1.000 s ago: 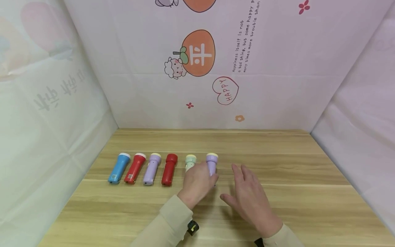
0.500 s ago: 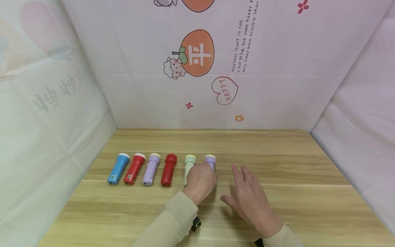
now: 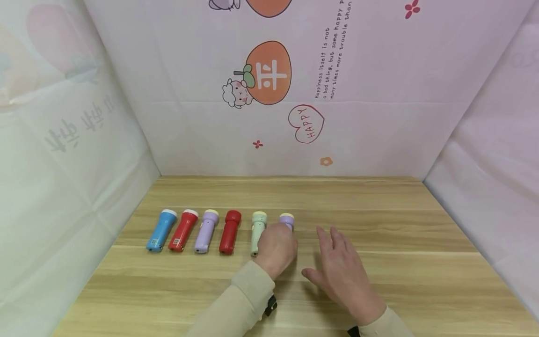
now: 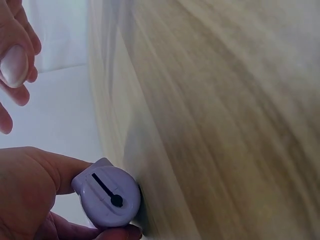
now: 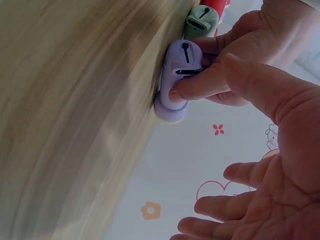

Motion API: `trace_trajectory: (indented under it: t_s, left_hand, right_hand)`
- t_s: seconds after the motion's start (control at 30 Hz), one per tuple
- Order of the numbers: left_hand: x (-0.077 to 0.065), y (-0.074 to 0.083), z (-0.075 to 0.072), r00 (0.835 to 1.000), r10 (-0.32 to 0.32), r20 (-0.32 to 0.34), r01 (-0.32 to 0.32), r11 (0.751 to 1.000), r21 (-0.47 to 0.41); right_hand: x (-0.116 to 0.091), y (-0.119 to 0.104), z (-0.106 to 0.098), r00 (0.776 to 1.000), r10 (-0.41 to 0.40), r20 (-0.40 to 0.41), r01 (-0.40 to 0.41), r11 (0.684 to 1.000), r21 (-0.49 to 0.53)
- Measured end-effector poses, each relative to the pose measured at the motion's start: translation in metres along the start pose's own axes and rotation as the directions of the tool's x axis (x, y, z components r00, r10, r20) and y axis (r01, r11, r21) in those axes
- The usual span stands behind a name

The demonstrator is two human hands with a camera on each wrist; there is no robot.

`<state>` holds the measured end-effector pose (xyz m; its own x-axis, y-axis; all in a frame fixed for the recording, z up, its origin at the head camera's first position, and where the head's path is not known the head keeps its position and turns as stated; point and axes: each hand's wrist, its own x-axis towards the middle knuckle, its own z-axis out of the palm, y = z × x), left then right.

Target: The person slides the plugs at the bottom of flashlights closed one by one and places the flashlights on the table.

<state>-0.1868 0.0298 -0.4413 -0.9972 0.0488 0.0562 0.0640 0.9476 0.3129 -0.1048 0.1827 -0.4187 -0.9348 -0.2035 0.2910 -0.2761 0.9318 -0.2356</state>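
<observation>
My left hand [image 3: 277, 248] grips a lilac flashlight [image 3: 287, 219] at the right end of a row, thumb and fingers on either side of its body. In the left wrist view the flashlight's [image 4: 112, 197] tail end faces the camera, with a dark keyhole-shaped slot. The right wrist view shows the flashlight [image 5: 176, 75] lying against the wooden table. Just left of it lies a pale green flashlight [image 3: 258, 228], partly behind my left hand. My right hand [image 3: 343, 271] is held to the right, fingers extended and thumb spread, holding nothing.
Further left in the row lie a dark red flashlight [image 3: 230, 232], another lilac one [image 3: 207, 231], a red one with a white rim [image 3: 183, 230] and a blue one [image 3: 162, 230]. All are on the wooden table [image 3: 379, 220], enclosed by printed white cloth [image 3: 189, 135].
My left hand has closed on the rightmost lilac flashlight and shifted it slightly left and toward me. More of the pale green flashlight shows now. The right hand has stayed nearly still.
</observation>
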Motion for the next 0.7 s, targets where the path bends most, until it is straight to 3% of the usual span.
trace_trajectory:
  t_s: [0.27,0.7]
  left_hand:
    - [-0.0018,0.0013,0.0007,0.999,0.032,-0.032,-0.031,0.999,0.036]
    - [-0.0034,0.0020,0.0033,0.999,0.035,-0.030,-0.033,0.997,0.069]
  right_hand:
    - [-0.0019,0.0038,0.0029,1.000,0.014,0.021,-0.012,0.996,-0.085]
    - [-0.0037,0.0069,0.0042,0.999,0.027,0.024,-0.024,0.996,-0.089]
